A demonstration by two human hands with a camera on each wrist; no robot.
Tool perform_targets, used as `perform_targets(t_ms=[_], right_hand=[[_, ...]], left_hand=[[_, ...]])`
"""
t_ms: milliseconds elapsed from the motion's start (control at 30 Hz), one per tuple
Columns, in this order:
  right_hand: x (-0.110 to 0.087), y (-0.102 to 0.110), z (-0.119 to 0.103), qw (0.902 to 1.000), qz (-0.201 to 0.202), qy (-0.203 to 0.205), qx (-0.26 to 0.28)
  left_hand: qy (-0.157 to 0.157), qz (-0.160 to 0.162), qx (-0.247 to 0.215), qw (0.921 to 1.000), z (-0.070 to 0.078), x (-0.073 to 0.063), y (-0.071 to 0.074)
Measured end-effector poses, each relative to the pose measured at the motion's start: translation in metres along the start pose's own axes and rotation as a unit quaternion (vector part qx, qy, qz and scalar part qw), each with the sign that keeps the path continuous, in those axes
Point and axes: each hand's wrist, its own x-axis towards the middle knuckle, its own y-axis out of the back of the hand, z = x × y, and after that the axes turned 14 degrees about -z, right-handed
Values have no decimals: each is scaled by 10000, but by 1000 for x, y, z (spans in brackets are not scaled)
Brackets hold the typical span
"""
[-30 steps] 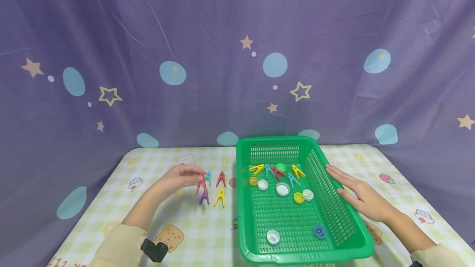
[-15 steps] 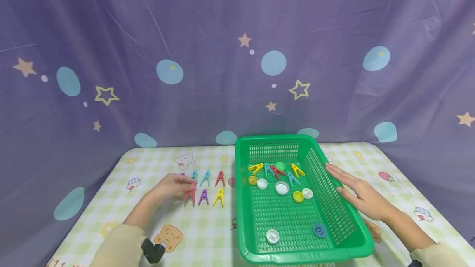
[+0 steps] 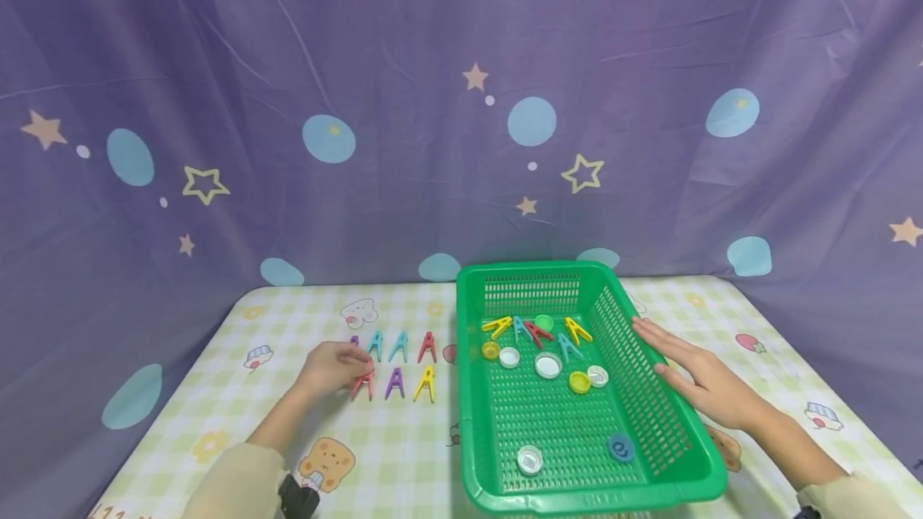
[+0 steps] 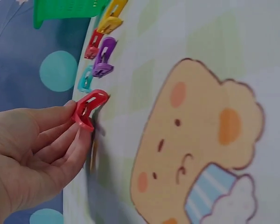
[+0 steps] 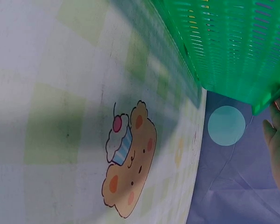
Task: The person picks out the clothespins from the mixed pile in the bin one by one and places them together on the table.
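My left hand (image 3: 333,367) pinches a red clothespin (image 4: 91,105) between thumb and fingertips, at the left end of the front row on the cloth. To its right in that row lie a purple clothespin (image 3: 394,383) and a yellow clothespin (image 3: 425,383). Behind them runs a back row: a partly hidden purple clothespin (image 3: 354,340), two light blue ones and a red clothespin (image 3: 428,347). My right hand (image 3: 710,383) rests with straight fingers on the right rim of the green basket (image 3: 469,423); the right wrist view catches only part of that hand.
Inside the basket lie several clothespins, among them a yellow clothespin (image 3: 578,331), and several bottle caps, including a blue cap (image 3: 621,447) and a white cap (image 3: 530,460). A checked cloth (image 3: 404,463) covers the table. A purple curtain (image 3: 404,62) hangs behind it.
My left hand has moved left and slightly down with the red clothespin, from above the purple one to the front row's left end. The right hand stays on the basket rim.
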Motion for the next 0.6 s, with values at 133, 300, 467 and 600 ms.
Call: perform_targets(t_ms=[133, 300, 467, 600], right_hand=[[0, 0, 1, 10000, 14, -9, 5], [0, -1, 1, 10000, 25, -3, -7], [-1, -1, 1, 10000, 37, -1, 24], [0, -1, 1, 10000, 64, 22, 11]], left_hand=[[-146, 220, 63, 9996, -1, 1, -3], [-83, 444, 80, 9989, -1, 0, -6], [59, 578, -65, 9983, -1, -2, -9], [45, 700, -72, 9975, -1, -3, -12]])
